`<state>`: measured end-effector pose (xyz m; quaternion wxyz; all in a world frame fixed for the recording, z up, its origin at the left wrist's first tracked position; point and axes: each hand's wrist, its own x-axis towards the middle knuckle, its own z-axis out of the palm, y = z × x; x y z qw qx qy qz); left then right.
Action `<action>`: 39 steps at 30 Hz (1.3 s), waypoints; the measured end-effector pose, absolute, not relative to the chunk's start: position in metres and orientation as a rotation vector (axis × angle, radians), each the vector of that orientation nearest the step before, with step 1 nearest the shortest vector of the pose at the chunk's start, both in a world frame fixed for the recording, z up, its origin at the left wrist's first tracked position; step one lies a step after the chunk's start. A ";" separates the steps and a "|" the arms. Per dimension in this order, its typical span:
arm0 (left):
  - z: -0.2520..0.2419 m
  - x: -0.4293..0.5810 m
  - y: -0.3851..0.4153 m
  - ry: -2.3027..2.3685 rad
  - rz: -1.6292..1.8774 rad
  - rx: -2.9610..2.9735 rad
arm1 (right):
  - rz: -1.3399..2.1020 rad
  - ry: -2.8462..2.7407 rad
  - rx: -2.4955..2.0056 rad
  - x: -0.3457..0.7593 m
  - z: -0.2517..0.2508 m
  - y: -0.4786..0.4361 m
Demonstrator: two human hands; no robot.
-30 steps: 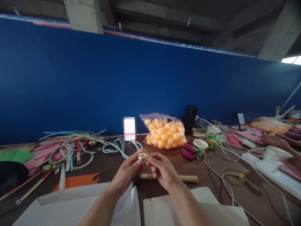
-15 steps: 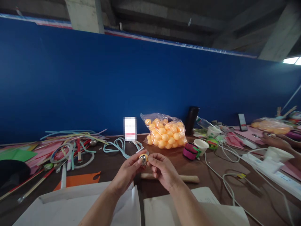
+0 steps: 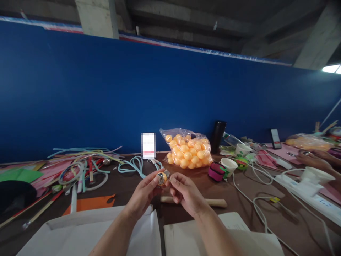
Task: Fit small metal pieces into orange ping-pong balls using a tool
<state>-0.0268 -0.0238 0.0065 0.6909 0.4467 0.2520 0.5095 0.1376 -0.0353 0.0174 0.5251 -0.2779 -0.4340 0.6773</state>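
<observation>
My left hand (image 3: 145, 193) grips a small round yellow thing with a shiny silver, mirror-like face (image 3: 161, 179) between thumb and fingers, above the table. A small grey, flat piece (image 3: 167, 173) shows at its upper right edge; I cannot tell whether it is joined on. My right hand (image 3: 185, 190) is close beside it on the right, thumb and forefinger pinched together. Whatever sits in that pinch is too small to make out. Below the hands lies a wooden stick (image 3: 215, 203), partly hidden by my right hand.
A clear bag of orange balls (image 3: 188, 153) stands behind the hands. Coloured tubes and strips (image 3: 80, 167) lie left. On the right are a magenta pouch (image 3: 216, 172), a paper cup (image 3: 228, 165), cables, a power strip (image 3: 323, 202) and another person's hands (image 3: 310, 158). White envelopes (image 3: 106, 231) lie in front.
The round thing has turned in my left hand, so more of its shiny face shows. My right fingertips have drawn slightly away to the right.
</observation>
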 end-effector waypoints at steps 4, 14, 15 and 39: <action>0.006 -0.026 -0.024 0.573 1.130 0.981 | 1.618 -0.992 -0.671 0.138 0.017 -0.035; 0.007 -0.027 -0.025 0.595 1.104 1.002 | 1.586 -0.998 -0.736 0.138 0.016 -0.034; 0.007 -0.027 -0.026 0.594 1.100 1.006 | 1.584 -1.007 -0.740 0.139 0.016 -0.034; 0.013 -0.025 -0.028 0.533 1.066 1.045 | 1.609 -1.025 -0.758 0.141 0.017 -0.034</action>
